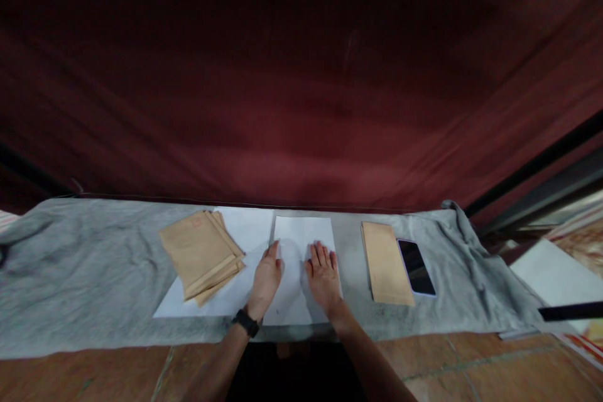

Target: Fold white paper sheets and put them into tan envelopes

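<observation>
The right hand (324, 277) lies palm down, its grip spread flat with the fingers extended and nothing grasped, on the right part of a white sheet (293, 279). The left hand (267, 273) is turned more on its side at that sheet's left edge, fingers pointing away from the body; whether its grip pinches any paper I cannot tell. The sheet itself lies flat between and beneath the two hands, directly in front of the person. A dark watch (245, 323) circles the left wrist.

Just left of the sheet is another piece of white paper (252, 230) — partly covered by a loose, fanned pile of brown envelopes (200, 250), which reaches past its left edge. To the right, apart from the right hand, lie more brown envelopes (387, 264), neatly stacked and slightly slanted, with a dark-screened phone (417, 267) close against their right side. All of this rests on a rumpled grey cloth (103, 264). Beyond it rises a dark red fabric (301, 113); brown floor tiles (424, 364) show along the near side.
</observation>
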The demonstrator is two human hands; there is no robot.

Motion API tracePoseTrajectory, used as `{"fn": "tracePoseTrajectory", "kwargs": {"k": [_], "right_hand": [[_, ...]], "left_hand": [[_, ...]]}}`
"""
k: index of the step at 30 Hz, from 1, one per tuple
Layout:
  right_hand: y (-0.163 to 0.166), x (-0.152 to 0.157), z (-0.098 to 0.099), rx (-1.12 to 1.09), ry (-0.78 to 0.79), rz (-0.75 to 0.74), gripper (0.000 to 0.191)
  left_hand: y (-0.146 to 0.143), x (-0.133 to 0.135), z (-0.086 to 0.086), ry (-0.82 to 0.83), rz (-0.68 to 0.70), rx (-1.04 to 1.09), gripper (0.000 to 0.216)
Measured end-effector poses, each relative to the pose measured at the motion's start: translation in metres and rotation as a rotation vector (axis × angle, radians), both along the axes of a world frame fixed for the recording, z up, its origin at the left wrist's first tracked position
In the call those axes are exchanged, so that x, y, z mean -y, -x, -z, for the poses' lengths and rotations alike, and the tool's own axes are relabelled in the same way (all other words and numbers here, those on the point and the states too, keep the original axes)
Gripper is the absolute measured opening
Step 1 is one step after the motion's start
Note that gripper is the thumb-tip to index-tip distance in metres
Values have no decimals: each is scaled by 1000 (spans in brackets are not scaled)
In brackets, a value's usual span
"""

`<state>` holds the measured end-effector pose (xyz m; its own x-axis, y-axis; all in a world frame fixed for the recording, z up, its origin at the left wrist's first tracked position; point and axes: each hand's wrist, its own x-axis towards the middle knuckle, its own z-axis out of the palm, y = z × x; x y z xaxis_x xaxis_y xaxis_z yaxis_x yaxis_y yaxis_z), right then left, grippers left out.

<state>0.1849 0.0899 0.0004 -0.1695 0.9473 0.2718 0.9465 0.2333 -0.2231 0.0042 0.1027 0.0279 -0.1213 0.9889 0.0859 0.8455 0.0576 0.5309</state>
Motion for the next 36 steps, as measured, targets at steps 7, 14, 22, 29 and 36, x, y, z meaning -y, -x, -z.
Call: {"fn": "tracePoseTrajectory", "kwargs": {"k": [7,14,22,29,36], "right_hand": [[2,0,1,33,60,21,51],[-7,-15,-2,59,55,-69,50],[-23,-26,7,35,-23,43,51],[-41,-21,18,1,-104,135,54],[-38,-17,15,-45,-107,184,55]], "left_hand": [[-38,17,7,-257,169,-340,54],[-53,1,33,-153,239,-344,52],[-41,-4,30,-160,172,-268,58],[-39,-1,27,-150,87,-237,61],[-41,-1,26,-145,58,-255,60]]}}
